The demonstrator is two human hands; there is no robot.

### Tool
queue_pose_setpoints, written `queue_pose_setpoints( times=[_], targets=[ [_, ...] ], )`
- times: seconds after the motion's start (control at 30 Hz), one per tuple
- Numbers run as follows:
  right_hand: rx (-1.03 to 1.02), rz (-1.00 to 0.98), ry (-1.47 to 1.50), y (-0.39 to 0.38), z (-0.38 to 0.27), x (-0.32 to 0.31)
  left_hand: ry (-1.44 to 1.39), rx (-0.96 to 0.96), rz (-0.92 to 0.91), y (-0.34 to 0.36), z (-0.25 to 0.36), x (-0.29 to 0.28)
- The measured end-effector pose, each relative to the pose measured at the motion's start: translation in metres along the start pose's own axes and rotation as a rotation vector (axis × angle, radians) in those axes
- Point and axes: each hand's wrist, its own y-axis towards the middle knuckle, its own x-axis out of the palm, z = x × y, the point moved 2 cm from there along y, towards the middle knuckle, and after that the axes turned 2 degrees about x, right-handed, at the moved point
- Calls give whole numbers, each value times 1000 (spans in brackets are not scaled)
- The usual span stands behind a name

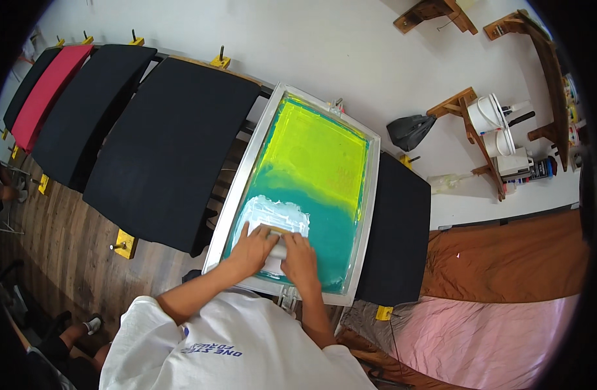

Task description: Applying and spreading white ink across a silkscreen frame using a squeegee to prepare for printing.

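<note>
In front of me lies a silkscreen with a pale metal frame [245,170]. Its mesh is yellow-green [314,146] at the far end and teal [337,244] at the near end. A thick patch of white ink [279,211] spreads over the near left part. My left hand [251,251] and my right hand [299,260] grip a squeegee [276,248] side by side at this ink. Fingers of both hands curl over its top, hiding part of the handle. The squeegee's lower edge is hard to make out.
Black fabric-covered boards [175,146] and a red one [51,97] stand in a row leftward, with yellow clamps [125,244]. Another black board [397,227] lies right of the screen. A bracket holds white buckets [485,114]. Brown cloth [500,263] hangs at right. Someone's foot [92,325] shows lower left.
</note>
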Motion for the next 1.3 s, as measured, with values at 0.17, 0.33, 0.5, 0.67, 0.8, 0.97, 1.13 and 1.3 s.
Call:
queue_pose_setpoints(
  times=[0.17, 0.33, 0.5, 0.67, 0.8, 0.97, 1.13, 1.3],
  targets=[
    [-39, -4, 59, -58, -18, 13, 49, 47, -100, -54, 16, 14],
    [-23, -160, 71, -49, -18, -8, -62, -42, -321, -42, 23, -15],
    [11, 59, 22, 11, 2, -10, -33, -1, -6, 19, -5, -16],
    [43, 31, 62, -15, -4, 7, 23, 97, 55, -12, -4, 7],
    [43, 9, 99, -71, -28, 16, 78, 129, -21, -66, 14, 20],
    [27, -72, 68, -54, -21, -5, -25, 66, -104, -48, 18, 0],
    [68, 30, -9, 11, -6, -12, -58, 30, 53, 15, -6, -16],
    [16, 75, 67, -33, -8, 15, 70, 67, 0, -28, 0, 13]
  ],
)
